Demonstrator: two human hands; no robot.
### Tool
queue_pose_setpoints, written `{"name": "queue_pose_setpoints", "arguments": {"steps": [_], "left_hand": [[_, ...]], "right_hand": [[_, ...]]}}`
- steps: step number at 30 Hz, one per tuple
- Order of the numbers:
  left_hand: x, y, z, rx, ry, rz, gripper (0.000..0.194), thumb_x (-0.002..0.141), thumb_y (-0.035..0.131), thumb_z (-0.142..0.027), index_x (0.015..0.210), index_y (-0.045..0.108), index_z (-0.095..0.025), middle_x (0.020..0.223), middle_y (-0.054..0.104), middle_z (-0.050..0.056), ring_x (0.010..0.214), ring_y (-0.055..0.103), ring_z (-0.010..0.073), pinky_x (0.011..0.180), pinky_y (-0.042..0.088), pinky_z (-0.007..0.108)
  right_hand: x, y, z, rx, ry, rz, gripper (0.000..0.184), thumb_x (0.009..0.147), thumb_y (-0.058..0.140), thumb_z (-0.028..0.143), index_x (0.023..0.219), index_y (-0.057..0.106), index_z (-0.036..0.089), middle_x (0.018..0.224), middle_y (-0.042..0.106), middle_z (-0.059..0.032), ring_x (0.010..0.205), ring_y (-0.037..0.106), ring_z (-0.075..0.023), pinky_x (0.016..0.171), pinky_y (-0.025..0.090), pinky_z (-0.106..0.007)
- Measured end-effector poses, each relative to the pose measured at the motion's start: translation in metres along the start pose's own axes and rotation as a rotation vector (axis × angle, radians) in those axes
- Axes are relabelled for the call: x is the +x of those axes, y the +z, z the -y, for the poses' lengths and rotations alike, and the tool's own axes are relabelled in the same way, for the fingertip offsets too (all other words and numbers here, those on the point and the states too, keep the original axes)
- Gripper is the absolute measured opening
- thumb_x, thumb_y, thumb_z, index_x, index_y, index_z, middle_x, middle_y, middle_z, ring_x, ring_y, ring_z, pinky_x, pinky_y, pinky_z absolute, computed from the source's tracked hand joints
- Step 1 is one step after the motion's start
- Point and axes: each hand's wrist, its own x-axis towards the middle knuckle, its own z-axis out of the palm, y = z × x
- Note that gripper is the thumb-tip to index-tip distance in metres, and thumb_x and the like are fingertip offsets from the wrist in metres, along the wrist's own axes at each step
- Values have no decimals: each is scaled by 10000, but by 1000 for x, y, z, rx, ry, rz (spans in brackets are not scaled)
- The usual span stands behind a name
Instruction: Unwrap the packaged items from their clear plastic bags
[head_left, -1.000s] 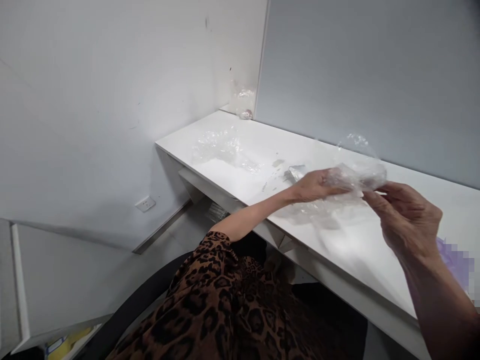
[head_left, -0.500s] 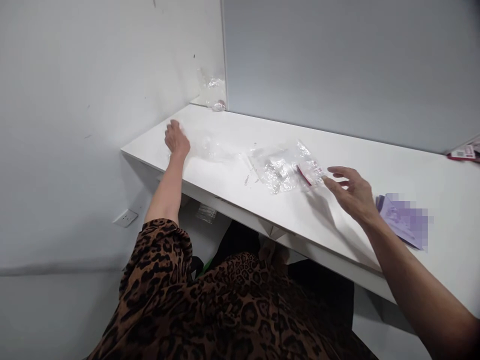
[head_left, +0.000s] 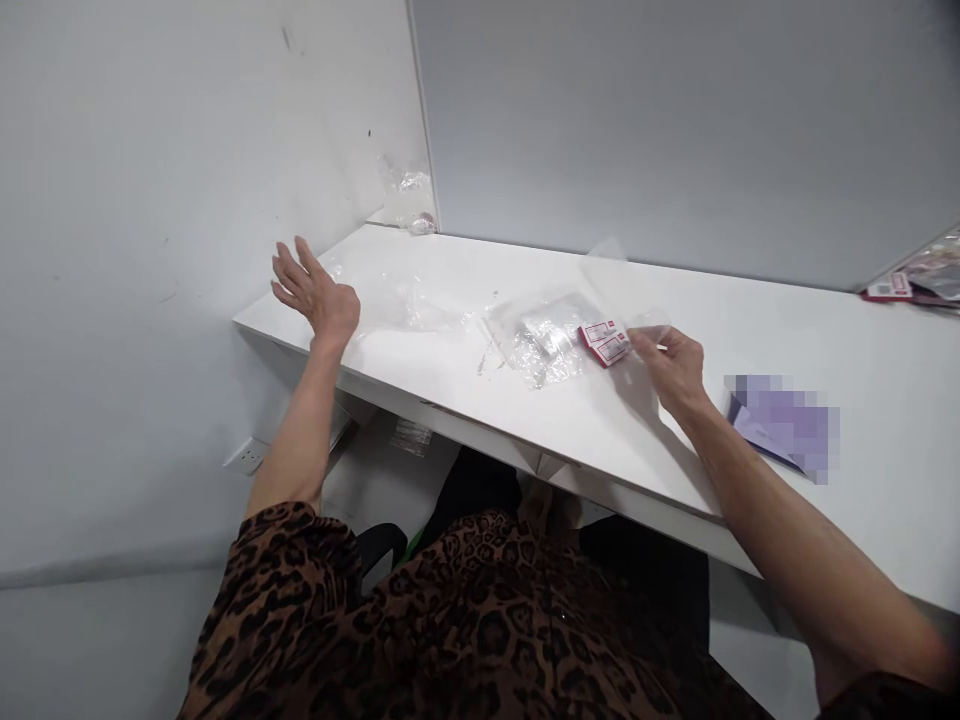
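Left hand (head_left: 319, 300): raised over the left end of the table (head_left: 787, 330), fingers spread, gripping nothing visible; contact with the film below can't be told.
Right hand (head_left: 679, 375): fingers pinched on the label-end edge of the clear bag (head_left: 546, 345).
Clear bag: on the table, 9 o'clock from the right hand.
Why by the edge: probably because thin film offers little else to pinch; body looks supported by the tabletop.
Bag looks: transparent, crinkled, strong glare, flat silvery-grey patch inside; contents unreadable.
Label (head_left: 606, 343): at the bag's right end, red edge, two white printed panels, slightly tilted; text too small.
Loose film (head_left: 412, 300): 3 o'clock from the left hand, spread flat-ish, crumpled.
Corner bag (head_left: 409, 200): between 1 and 2 o'clock from the left hand, upright; presumably propped by the walls.
Purple stack (head_left: 780, 425): 4 o'clock from the right hand, apart from the bag, partly pixelated.
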Motion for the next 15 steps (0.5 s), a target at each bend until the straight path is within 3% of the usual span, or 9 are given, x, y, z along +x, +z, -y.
{"name": "queue_pose_setpoints", "arguments": {"steps": [1, 3, 6, 9, 12, 15], "left_hand": [[-16, -4, -10, -65, 95, -53, 863, 847, 578, -121, 1657, 281, -156, 1789, 186, 184, 1674, 118, 366, 1319, 109, 661], [-51, -3, -36, -176, 298, -22, 683, 879, 565, -143, 1552, 470, -207, 1699, 404, 140, 1627, 263, 344, 1311, 197, 619], [-104, 12, -83, -283, 587, 206, 393, 967, 513, -209, 1331, 659, -208, 1445, 660, 106, 1430, 516, 299, 1258, 325, 533], [-150, 32, -140, -313, 792, 484, 318, 1044, 476, -318, 1230, 719, -231, 1323, 732, 69, 1319, 569, 262, 1172, 397, 454], [-180, 51, -196, -240, 853, 621, 433, 1059, 478, -465, 1348, 676, -211, 1410, 682, 102, 1340, 525, 297, 1141, 392, 446], [-193, 73, -239, -147, 831, 680, 616, 1028, 494, -575, 1436, 600, -126, 1447, 629, 197, 1358, 498, 361, 1134, 370, 471]], "right_hand": [[3, -1, -1, 76, 49, -53, 395, 781, 744, 629, 817, 665, 243, 811, 669, -43, 794, 627, -233, 761, 541, -418], [10, -4, -4, 188, 134, -146, 359, 776, 758, 582, 787, 626, 249, 796, 654, -34, 755, 615, -211, 701, 531, -383], [21, -12, -12, 286, 264, -236, 284, 801, 740, 483, 799, 570, 255, 861, 653, -37, 773, 627, -199, 673, 538, -363], [26, -26, -19, 224, 351, -377, 242, 820, 715, 406, 947, 553, 279, 1041, 640, -52, 915, 634, -228, 754, 561, -407], [19, -39, -20, -47, 234, -465, 399, 894, 635, 406, 1264, 521, 308, 1387, 553, -141, 1228, 559, -332, 971, 518, -529], [9, -45, -14, -297, -4, -427, 536, 976, 487, 431, 1487, 409, 285, 1580, 408, -208, 1426, 404, -420, 1092, 416, -616]]}}
